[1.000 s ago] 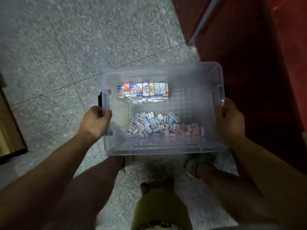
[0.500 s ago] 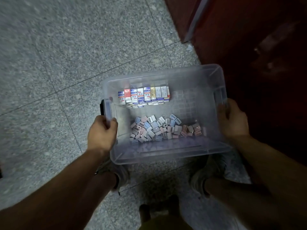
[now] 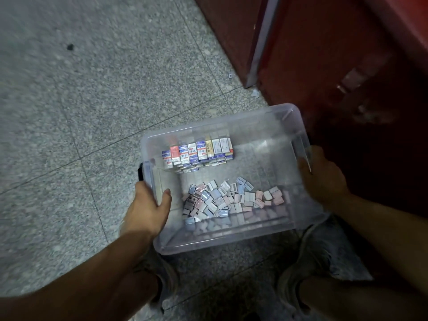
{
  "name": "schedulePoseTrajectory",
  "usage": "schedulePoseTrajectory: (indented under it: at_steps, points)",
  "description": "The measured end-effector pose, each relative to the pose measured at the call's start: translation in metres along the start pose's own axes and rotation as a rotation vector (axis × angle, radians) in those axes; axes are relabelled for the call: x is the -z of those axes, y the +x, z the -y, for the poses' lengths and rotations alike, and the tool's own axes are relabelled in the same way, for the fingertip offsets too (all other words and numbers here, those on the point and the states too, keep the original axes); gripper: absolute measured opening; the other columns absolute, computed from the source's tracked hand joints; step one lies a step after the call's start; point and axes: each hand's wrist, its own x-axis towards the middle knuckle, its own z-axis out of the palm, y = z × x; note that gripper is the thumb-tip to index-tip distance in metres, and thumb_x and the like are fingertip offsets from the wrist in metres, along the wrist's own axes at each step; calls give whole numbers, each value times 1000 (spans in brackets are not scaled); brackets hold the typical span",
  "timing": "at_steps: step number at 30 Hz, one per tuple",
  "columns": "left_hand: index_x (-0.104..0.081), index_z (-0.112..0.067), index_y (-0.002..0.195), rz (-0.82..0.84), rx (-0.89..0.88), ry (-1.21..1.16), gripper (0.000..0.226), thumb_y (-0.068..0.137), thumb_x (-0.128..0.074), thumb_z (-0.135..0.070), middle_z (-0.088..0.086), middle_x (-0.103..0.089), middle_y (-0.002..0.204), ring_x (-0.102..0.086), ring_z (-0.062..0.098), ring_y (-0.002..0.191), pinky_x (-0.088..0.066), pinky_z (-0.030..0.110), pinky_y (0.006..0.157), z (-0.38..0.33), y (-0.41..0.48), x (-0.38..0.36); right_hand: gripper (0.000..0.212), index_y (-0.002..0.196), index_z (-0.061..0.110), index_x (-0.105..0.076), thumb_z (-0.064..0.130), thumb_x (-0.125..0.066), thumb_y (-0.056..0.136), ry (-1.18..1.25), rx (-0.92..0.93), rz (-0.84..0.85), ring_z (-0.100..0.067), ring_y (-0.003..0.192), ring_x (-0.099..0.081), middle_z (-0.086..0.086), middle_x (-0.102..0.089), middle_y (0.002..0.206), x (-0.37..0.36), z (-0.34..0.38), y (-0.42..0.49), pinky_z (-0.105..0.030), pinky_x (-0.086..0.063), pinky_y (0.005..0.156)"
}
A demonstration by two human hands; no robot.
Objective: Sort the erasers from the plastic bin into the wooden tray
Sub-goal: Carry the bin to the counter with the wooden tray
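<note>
**Erasers held in clear bin**

Both hands hold a clear plastic bin (image 3: 266, 158) over a speckled floor (image 3: 92, 100). The left hand (image 3: 148, 209) has its grip pinching the bin's left rim, thumb inside the wall. The right hand (image 3: 324, 179) has its grip curled over the bin's right rim. Loose pastel erasers (image 3: 222, 200) lie heaped by the bin's near wall, and packaged erasers (image 3: 199, 151) stand in a row at its far left. A dark red cabinet (image 3: 324, 66) rises just beyond the bin's far right side.
</note>
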Motion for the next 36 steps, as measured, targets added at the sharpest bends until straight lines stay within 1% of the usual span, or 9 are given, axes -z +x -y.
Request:
schedulePoseTrajectory:
  at_steps: [2, 5, 8, 13, 19, 21, 25, 31, 36]
  points:
    - [-37, -20, 108, -62, -102, 75, 47, 90, -48, -62, 15, -61, 97, -63, 38, 89, -51, 47, 82, -2, -2, 2, 63, 122, -1, -48, 53, -31, 96, 0, 20, -2, -52, 78, -64, -35, -64, 90, 1, -1, -1, -50, -48, 70]
    - [-44, 0, 135, -290, -474, 385, 67, 85, -55, -44, 27, -47, 127, -45, 43, 115, -36, 51, 97, -14, -9, 2, 45, 126, 1, -43, 41, -44, 105, 28, -33, 67, -53, 91, -63, -37, -63, 102, 1, -2, 1, -47, -43, 74]
    - [-51, -9, 134, -64, -711, 392, 52, 92, -53, -39, 19, -50, 132, -50, 38, 118, -46, 47, 96, -38, -11, -20, 44, 123, 4, -44, 43, -46, 103, 32, -41, 9, -50, 92, -64, -33, -64, 103, -5, -3, -1, -42, -39, 73]
    - [-38, -22, 147, 309, -586, 441, 65, 95, -51, -57, 11, -43, 140, -42, 32, 131, -43, 44, 100, -48, 19, -101, 47, 125, 6, -44, 47, -45, 102, 25, -9, -41, -49, 93, -63, -29, -63, 102, -13, -6, -4, -47, -47, 81]
    - [-28, -27, 149, 280, -740, 691, 88, 83, -39, -84, 12, -39, 141, -40, 31, 127, -38, 47, 104, -34, 64, -167, 48, 126, 8, -45, 50, -43, 102, -43, -11, -37, -39, 71, -56, -18, -59, 82, -17, -14, 4, -39, -40, 68]
    - [-34, -22, 144, 227, -811, 762, 86, 83, -38, -83, 11, -43, 134, -43, 30, 120, -40, 46, 98, -33, 66, -179, 44, 119, 11, -44, 52, -41, 101, -58, -20, -24, -32, 67, -51, -6, -51, 74, -19, -18, 7, -38, -40, 67]
    - [-38, -18, 141, 168, -860, 795, 81, 87, -36, -78, 11, -46, 131, -45, 29, 116, -44, 45, 92, -30, 70, -190, 41, 116, 14, -43, 52, -41, 101, -51, -3, -45, -35, 66, -55, -7, -53, 75, -25, -20, 9, -39, -42, 65]
    - [-40, -21, 146, 325, -876, 697, 74, 91, -44, -70, 13, -43, 151, -47, 33, 129, -52, 45, 90, -35, 70, -197, 45, 119, 8, -46, 49, -45, 100, -21, 58, -73, -45, 70, -62, -15, -57, 77, -25, -21, 10, -42, -45, 66]
    - [-44, -17, 146, 425, -808, 573, 71, 90, -59, -58, 14, -43, 146, -63, 35, 110, -56, 40, 83, -44, 73, -191, 38, 122, 8, -47, 40, -52, 101, -14, 39, -68, -49, 77, -62, -10, -48, 76, -23, -21, 8, -43, -39, 68]
